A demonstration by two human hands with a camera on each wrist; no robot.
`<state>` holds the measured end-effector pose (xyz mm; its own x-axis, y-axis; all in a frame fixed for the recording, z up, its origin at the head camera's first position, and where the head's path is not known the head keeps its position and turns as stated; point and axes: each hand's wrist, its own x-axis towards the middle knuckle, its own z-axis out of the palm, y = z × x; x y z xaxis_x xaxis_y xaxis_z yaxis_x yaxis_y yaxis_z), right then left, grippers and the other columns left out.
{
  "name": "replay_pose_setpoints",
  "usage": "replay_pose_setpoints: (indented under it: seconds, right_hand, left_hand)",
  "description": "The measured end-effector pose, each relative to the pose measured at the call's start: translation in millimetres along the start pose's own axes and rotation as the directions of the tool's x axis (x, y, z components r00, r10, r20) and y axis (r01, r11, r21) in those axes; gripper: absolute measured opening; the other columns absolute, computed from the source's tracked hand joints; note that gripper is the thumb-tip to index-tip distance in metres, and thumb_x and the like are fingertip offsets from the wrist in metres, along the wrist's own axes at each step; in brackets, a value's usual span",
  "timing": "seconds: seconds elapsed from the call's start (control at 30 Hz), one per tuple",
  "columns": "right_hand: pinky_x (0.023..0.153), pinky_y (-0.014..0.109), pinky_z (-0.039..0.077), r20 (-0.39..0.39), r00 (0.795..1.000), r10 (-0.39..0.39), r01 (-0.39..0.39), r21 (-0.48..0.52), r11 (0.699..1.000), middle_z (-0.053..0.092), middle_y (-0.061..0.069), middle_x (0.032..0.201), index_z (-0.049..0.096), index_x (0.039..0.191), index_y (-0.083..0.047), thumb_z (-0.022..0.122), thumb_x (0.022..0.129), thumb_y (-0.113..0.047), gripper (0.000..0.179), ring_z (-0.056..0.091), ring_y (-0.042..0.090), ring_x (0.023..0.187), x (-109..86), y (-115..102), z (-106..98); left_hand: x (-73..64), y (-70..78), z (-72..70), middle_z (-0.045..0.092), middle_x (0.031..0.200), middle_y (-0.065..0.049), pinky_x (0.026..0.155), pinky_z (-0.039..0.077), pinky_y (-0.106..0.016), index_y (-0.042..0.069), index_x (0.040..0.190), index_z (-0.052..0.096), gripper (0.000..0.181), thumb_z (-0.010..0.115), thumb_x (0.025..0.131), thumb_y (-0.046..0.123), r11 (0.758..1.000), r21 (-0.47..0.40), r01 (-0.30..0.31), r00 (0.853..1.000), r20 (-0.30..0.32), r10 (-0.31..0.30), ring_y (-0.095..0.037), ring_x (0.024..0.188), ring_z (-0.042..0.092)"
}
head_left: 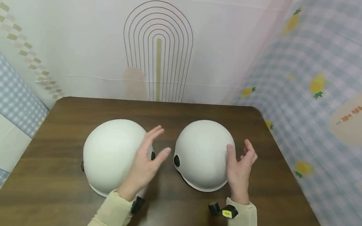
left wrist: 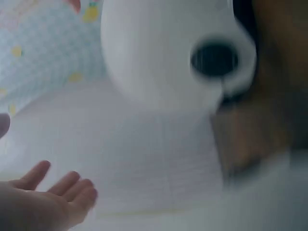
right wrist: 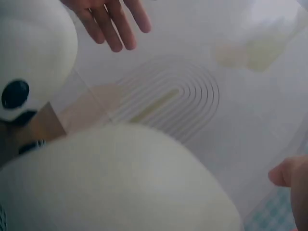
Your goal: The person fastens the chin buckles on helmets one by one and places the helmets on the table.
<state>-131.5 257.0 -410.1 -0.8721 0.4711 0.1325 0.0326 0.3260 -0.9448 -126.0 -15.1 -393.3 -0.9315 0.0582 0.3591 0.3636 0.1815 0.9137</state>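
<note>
The left helmet [head_left: 113, 153] and the right helmet [head_left: 204, 156], neither gripped
Head view: on the tabletop [head_left: 174, 214], the left helmet lies at 9 o'clock from the left hand [head_left: 143, 166], the right helmet at 10 o'clock from the right hand [head_left: 240, 170]; both hands are released, fingers loosely extended, contact unclear. The shells look stiff, smooth, likely light but slippery, so cupping the lower rims at 3 and 9 o'clock seems the surest hold. Left wrist view: a blurred shell, apparently the right helmet, fills 12 o'clock with its black round fitting [left wrist: 214, 58]; loose fingers show at 8. Right wrist view: one dome swells at 6 o'clock, another sits at 10.
</note>
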Motion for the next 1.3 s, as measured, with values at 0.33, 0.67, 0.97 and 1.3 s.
replay_pose_setpoints:
  seconds: [0.33, 0.67, 0.97, 1.3]
  right_hand:
    - [0.11, 0.062, 0.016, 0.16, 0.962, 0.221, -0.207, -0.097, 0.973, 0.001, 0.011, 0.157, 0.003, 0.157, -0.02, 0.051, 0.089, -0.067, 0.096, 0.012, 0.04, 0.143, 20.9, 26.4, -15.4]
    - [0.109, 0.063, 0.016, 0.28, 0.926, 0.254, -0.205, -0.193, 0.96, -0.008, 0.012, 0.161, -0.009, 0.156, -0.025, 0.054, 0.086, -0.069, 0.104, 0.005, 0.041, 0.145, 29.4, 25.2, -11.5]
    - [0.111, 0.061, 0.015, 0.35, 0.896, 0.274, -0.237, -0.147, 0.96, -0.005, 0.013, 0.162, -0.009, 0.156, -0.022, 0.054, 0.087, -0.067, 0.104, 0.005, 0.036, 0.146, 31.1, 38.7, -9.9]
    - [0.106, 0.061, 0.027, 0.398, 0.896, 0.198, -0.198, -0.041, 0.979, 0.021, 0.011, 0.158, 0.01, 0.157, -0.018, 0.053, 0.092, -0.06, 0.089, 0.028, 0.033, 0.139, 34.1, 45.4, -7.3]
  left_hand:
    - [12.8, -15.3, 74.6, 0.003, 0.16, 0.011, 0.111, 0.02, -0.057, 0.037, 0.155, 0.008, 0.097, 0.069, 0.083, 0.058, 0.962, 0.068, 0.263, 0.954, 0.134, -0.27, -0.017, 0.146, 0.006]
    - [22.8, -44.1, 98.3, -0.004, 0.162, 0.001, 0.111, 0.013, -0.06, 0.032, 0.156, -0.001, 0.114, 0.07, 0.075, 0.067, 0.939, 0.159, 0.306, 0.939, 0.113, -0.325, -0.024, 0.147, -0.004]
    - [27.4, -39.9, 110.3, -0.01, 0.162, -0.004, 0.111, 0.004, -0.062, 0.033, 0.157, 0.002, 0.112, 0.07, 0.075, 0.069, 0.942, 0.219, 0.255, 0.945, 0.151, -0.291, -0.027, 0.147, -0.012]
    - [28.7, -44.6, 116.2, -0.005, 0.161, -0.008, 0.108, 0.008, -0.066, 0.033, 0.157, 0.009, 0.108, 0.074, 0.075, 0.063, 0.946, 0.223, 0.234, 0.955, 0.132, -0.267, -0.036, 0.145, -0.005]
